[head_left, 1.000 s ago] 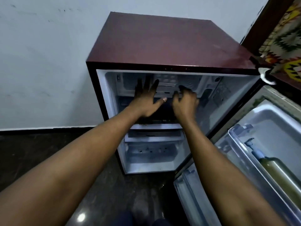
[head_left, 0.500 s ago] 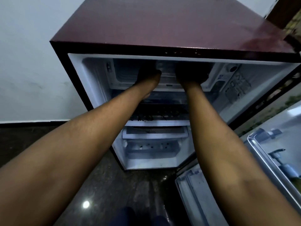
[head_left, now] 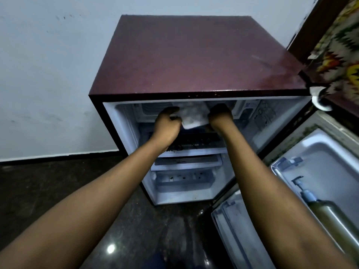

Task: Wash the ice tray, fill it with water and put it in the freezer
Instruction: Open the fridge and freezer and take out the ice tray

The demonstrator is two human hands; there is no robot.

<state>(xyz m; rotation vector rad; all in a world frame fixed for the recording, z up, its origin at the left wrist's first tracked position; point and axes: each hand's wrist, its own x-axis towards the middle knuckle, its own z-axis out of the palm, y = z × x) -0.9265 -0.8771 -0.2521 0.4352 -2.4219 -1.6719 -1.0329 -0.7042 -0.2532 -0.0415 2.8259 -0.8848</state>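
The white ice tray hangs between the hands at the mouth of the freezer compartment, with its far end hidden under the top edge of the maroon fridge. The left hand grips its left edge with curled fingers. The right hand, in shadow, holds its right edge. A dark shelf lies just below them. Well right of the right hand, the open door carries a pump bottle.
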